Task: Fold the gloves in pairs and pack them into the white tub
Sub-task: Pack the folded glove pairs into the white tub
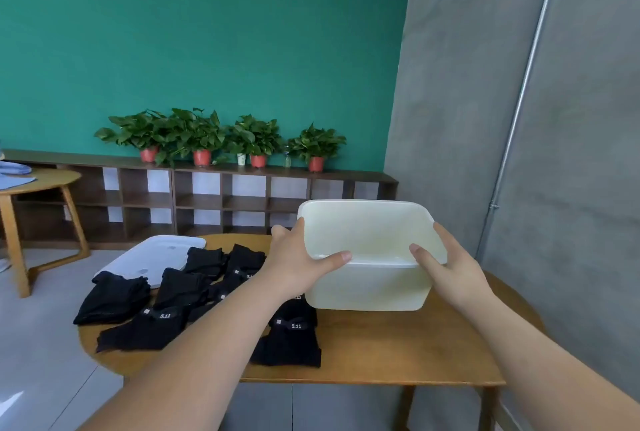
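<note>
Setup step, I reckon. The white tub (367, 288) sits empty on the wooden surface (398, 344), with the black gloves (166, 319) spread loose just left of the tub. I've got the left hand (298, 264) and right hand (446, 267) gripping the tub's near corners, fingers wrapped round the rim. Next, probably: let go and pair up gloves.

Views: one. Head camera, wide-angle, worn by the person. It faces forward and slightly down, from above the near edge of the wooden surface (381, 344). Both forearms enter from the bottom edge. The left hand (294, 264) and right hand (453, 271) sit mid-frame, close to the lens, at the white tub (367, 288). The upper half takes in the green wall (207, 32) and the low shelf (346, 174), well beyond the surface.
</note>
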`<state>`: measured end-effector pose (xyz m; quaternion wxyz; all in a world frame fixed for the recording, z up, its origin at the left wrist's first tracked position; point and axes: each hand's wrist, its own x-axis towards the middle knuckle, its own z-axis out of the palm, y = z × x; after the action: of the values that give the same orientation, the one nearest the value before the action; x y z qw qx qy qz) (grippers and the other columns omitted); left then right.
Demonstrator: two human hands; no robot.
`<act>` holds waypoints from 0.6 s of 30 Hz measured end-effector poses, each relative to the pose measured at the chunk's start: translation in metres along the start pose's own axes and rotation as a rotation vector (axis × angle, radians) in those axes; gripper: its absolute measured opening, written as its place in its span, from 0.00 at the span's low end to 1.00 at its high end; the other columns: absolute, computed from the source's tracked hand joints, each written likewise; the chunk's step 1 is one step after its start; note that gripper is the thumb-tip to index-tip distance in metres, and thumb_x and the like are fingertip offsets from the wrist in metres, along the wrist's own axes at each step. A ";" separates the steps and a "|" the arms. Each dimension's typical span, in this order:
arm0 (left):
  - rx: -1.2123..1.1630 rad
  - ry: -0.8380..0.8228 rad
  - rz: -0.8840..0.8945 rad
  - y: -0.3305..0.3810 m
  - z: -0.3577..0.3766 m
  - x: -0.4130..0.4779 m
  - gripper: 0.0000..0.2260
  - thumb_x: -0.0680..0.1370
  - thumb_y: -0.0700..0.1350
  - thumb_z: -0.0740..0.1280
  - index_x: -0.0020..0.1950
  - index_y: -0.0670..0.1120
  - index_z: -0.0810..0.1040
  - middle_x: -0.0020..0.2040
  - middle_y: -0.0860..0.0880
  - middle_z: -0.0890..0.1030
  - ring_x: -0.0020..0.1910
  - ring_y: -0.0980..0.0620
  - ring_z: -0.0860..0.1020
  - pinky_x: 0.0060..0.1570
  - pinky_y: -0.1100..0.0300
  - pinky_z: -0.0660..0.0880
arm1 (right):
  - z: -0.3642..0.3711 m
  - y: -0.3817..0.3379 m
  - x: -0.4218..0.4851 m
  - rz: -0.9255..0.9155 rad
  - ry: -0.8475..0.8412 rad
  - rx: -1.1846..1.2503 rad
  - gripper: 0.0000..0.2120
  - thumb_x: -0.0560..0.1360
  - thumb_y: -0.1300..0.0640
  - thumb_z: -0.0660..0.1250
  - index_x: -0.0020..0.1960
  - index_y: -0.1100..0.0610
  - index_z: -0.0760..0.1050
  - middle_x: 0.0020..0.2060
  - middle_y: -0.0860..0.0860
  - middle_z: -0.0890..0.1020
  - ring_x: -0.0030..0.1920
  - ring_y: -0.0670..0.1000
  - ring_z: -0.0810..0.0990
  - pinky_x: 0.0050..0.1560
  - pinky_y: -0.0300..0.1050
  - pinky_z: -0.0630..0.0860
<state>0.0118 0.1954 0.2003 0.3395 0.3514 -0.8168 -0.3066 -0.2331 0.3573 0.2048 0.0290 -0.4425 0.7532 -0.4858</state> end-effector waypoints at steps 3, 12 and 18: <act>0.009 -0.038 -0.005 0.002 0.026 -0.021 0.37 0.63 0.78 0.70 0.69 0.67 0.69 0.60 0.53 0.73 0.60 0.56 0.63 0.49 0.56 0.68 | -0.012 0.023 -0.025 0.035 -0.019 0.019 0.31 0.80 0.38 0.67 0.81 0.40 0.63 0.66 0.41 0.78 0.69 0.52 0.75 0.59 0.46 0.70; 0.079 -0.152 -0.102 -0.006 0.069 -0.055 0.38 0.64 0.77 0.69 0.70 0.64 0.69 0.59 0.51 0.73 0.64 0.51 0.63 0.50 0.53 0.70 | -0.011 0.085 -0.054 0.186 -0.086 -0.020 0.38 0.77 0.33 0.67 0.82 0.44 0.61 0.77 0.47 0.72 0.75 0.57 0.71 0.68 0.51 0.70; 0.143 -0.168 -0.167 -0.014 0.073 -0.057 0.41 0.63 0.79 0.70 0.71 0.63 0.68 0.59 0.51 0.67 0.60 0.49 0.71 0.60 0.48 0.77 | -0.001 0.099 -0.052 0.216 -0.133 -0.050 0.39 0.78 0.32 0.66 0.83 0.44 0.60 0.77 0.48 0.72 0.75 0.58 0.71 0.71 0.55 0.70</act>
<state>-0.0099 0.2510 0.1283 0.2172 0.4144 -0.8302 -0.3031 -0.2653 0.4074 0.1101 0.1202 -0.3906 0.8048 -0.4304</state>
